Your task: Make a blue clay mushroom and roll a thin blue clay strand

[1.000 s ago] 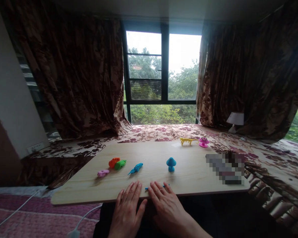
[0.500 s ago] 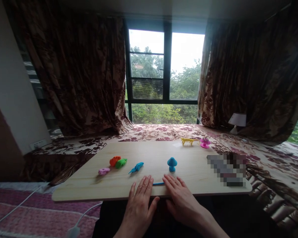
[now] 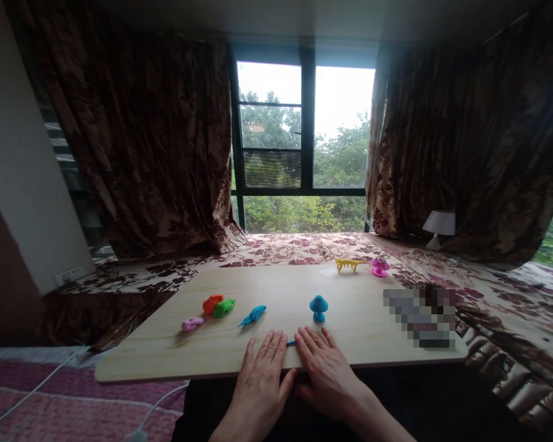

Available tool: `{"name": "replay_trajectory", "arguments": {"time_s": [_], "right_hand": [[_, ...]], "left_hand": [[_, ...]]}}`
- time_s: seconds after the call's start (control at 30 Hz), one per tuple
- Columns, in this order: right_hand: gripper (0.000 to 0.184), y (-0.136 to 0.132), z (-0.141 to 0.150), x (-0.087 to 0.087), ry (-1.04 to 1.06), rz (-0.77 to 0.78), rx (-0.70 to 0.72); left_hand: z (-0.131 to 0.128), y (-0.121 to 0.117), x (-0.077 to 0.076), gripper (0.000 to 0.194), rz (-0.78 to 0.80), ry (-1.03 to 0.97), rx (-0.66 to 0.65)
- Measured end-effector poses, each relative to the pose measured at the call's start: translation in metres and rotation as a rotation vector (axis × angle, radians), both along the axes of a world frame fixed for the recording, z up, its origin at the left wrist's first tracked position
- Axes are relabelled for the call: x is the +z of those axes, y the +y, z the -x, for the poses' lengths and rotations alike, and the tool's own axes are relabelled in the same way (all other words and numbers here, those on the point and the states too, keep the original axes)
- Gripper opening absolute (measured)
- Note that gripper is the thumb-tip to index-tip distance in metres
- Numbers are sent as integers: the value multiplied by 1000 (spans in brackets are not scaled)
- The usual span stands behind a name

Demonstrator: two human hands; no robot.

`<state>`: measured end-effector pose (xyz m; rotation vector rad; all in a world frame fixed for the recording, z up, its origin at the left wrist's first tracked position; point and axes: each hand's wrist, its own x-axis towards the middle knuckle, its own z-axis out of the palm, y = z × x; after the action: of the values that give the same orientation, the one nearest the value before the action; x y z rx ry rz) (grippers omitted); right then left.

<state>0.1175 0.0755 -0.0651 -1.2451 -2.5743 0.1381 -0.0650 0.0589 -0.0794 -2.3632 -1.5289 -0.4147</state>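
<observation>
My left hand [image 3: 263,371] lies palm down at the board's near edge, fingers stretched out flat. Beside it, my right hand [image 3: 322,368] is also flat, fingers extended. Between the fingertips shows a short piece of a thin blue clay strand [image 3: 290,344]; the rest of it is hidden under the fingers. Just beyond the right hand stands a blue clay mushroom [image 3: 319,308]. A blue clay lump with a pointed end [image 3: 252,315] lies past the left fingertips. Both hands rest on the pale wooden board [image 3: 166,353].
Left on the board are orange [image 3: 211,303], green [image 3: 223,308] and pink [image 3: 192,325] clay pieces. A yellow clay figure [image 3: 347,265] and a pink clay piece on a stand [image 3: 380,267] are at the far edge. A blurred-out item [image 3: 419,319] lies right. A small lamp [image 3: 439,228] stands behind.
My right hand has slid left, closer to my left hand, so less of the blue strand shows between them. The view has shifted slightly.
</observation>
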Motion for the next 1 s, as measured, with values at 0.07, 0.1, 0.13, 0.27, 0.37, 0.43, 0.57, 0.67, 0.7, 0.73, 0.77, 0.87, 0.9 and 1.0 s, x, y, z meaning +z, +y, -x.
{"name": "replay_trajectory", "arguments": {"time_s": [0.07,0.1,0.13,0.27,0.37,0.43,0.57,0.67,0.7,0.73,0.77,0.87,0.9,1.0], "right_hand": [[80,-4,-2,-4,4,-7,20],[80,-10,-4,-6,6,-13,37],[81,-16,-7,-8,8,-21,55],[82,-29,-9,-9,13,-36,54],[80,-13,-2,-4,-9,-13,-4],[79,-3,2,-1,-19,-9,-15],[79,-13,-4,-4,-27,-22,30],[80,-33,-13,-4,-21,-42,75],[80,-35,-14,-3,-17,-43,75],[79,-34,-13,-1,-16,-39,66],[79,-31,-11,1,-19,-31,51],[79,-11,-3,5,-36,-9,-5],[79,-6,-1,6,-38,-12,-13],[77,-5,-1,0,-33,-28,-5]], "left_hand": [[3,-3,-3,54,11,15,-17],[4,-7,-4,54,18,22,-26],[5,-11,-6,55,27,28,-34],[1,-17,-4,56,39,28,-12],[-2,-7,0,58,31,26,13],[-2,-1,0,57,20,32,16],[5,-9,-7,60,1,60,-34],[7,-22,-8,62,11,62,-58],[6,-24,-7,62,15,57,-51],[5,-23,-6,62,18,52,-39],[4,-20,-4,62,21,48,-24],[1,-6,-1,59,21,46,6],[1,-3,0,59,20,49,9],[5,-3,-3,59,19,58,-18]]}}
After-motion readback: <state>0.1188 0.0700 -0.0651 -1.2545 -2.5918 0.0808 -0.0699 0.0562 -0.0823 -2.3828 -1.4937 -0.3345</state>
